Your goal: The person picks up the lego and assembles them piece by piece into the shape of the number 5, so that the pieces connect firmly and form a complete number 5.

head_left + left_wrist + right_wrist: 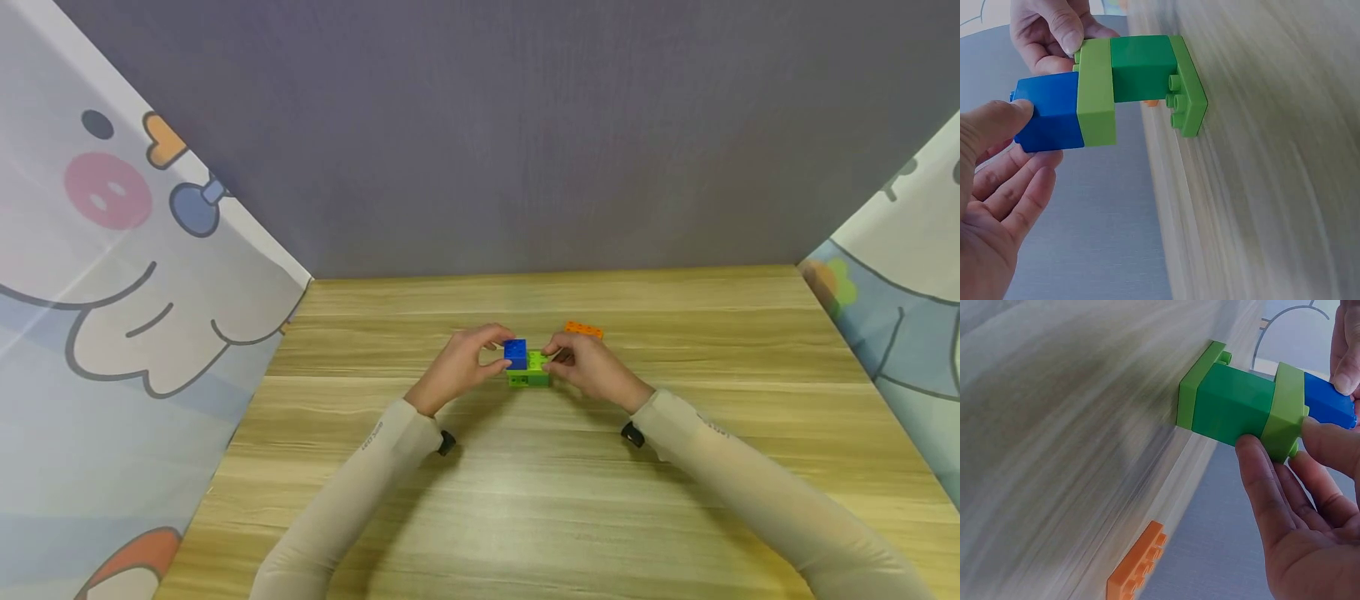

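Thumbs opposite fingers, grips narrowly parted: left hand (467,363) pinches the blue block (1052,114), right hand (594,367) the upper light-green block (1285,407)

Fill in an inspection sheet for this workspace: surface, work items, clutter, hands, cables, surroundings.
Surface: wood-grain table.
Work items: blue brick on one end of a light green brick, above a dark green brick on a light green base.
Clutter: orange brick, apart from the stack.
Left hand: grips the blue brick.
Right hand: holds the light green brick's other end.
Cables: nothing seen.
Surroundings: grey wall behind, cartoon-print panels either side.
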The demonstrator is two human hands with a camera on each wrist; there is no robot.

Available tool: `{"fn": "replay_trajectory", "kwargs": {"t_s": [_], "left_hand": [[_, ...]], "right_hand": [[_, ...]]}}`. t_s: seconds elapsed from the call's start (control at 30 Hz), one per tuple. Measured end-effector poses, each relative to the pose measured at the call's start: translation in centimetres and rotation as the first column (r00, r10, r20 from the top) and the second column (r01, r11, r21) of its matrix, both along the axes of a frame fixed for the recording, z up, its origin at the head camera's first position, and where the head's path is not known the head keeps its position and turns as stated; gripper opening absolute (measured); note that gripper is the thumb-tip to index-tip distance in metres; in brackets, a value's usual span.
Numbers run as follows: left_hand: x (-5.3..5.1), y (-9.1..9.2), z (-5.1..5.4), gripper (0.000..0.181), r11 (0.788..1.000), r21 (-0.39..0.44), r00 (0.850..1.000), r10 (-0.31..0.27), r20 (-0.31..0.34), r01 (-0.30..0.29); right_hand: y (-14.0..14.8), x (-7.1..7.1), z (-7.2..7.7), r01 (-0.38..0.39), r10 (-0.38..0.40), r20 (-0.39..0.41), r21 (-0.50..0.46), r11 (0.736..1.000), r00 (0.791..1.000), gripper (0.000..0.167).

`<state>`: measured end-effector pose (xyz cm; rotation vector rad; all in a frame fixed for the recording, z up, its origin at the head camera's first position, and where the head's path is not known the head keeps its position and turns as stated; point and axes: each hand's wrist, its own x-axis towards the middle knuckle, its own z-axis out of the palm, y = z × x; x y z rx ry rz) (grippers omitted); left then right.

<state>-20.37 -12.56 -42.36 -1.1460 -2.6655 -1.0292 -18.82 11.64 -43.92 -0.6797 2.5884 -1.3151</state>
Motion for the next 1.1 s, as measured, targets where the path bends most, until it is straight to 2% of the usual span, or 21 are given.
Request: {"fn": "replay_trajectory", "kwargs": {"t_s": [0.2,0.33,0.7,0.87,1.1], "left_hand": [[0.3,0.0,-0.7,0.034,0.998,0.048,0.997,0.045,0.059,-0.048],[0.3,0.0,-1.2,0.035,0.993,0.091,0.995,0.065,0.076,-0.072],[0.0,-0.2,-2.5,0.041,0.974,0.208,0.989,0.068,0.133,-0.095],[-0.1,-0.1,-2.8,0.04,0.967,0.237,0.99,0.063,0.124,-0.092],[-0.2,0.3,-2.8,0.039,0.969,0.234,0.992,0.057,0.109,-0.081]], "right_hand": [[0.0,0.1,-0.2,0.002,-0.002,-0.01,-0.004,1.0,1.0,0.013],[0.1,0.2,-0.3,0.004,-0.004,-0.018,-0.006,1.0,1.0,0.013],[0.2,-0.1,-0.6,-0.008,0.007,-0.04,-0.01,1.0,0.999,0.013],[0.3,-0.2,-0.7,-0.002,0.002,-0.014,-0.003,1.0,1.0,0.013],[0.6,-0.4,-0.7,-0.012,0.013,-0.023,0.018,1.0,1.0,0.014]]}}
